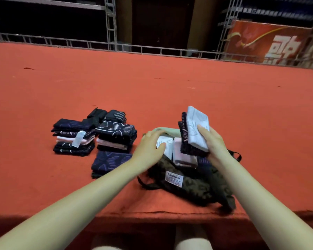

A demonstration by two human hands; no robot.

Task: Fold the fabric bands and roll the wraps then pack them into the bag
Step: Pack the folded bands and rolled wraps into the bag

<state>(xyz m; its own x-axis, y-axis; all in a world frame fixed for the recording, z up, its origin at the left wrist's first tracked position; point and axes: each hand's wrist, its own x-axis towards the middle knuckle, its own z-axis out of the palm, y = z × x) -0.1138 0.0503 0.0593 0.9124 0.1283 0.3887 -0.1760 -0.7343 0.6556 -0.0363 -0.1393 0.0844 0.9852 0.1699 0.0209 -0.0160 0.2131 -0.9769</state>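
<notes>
Dim room, light from overhead on the red table (170,83); background near black. Wide-angle bend at edges. Left hand (149,150) maybe motion-blurred, bag (193,188) soft.

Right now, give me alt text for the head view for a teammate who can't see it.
The right hand holds folded bands over an open dark bag while the left hand reaches into its mouth. Three folded stacks wait left on the red table.
</notes>
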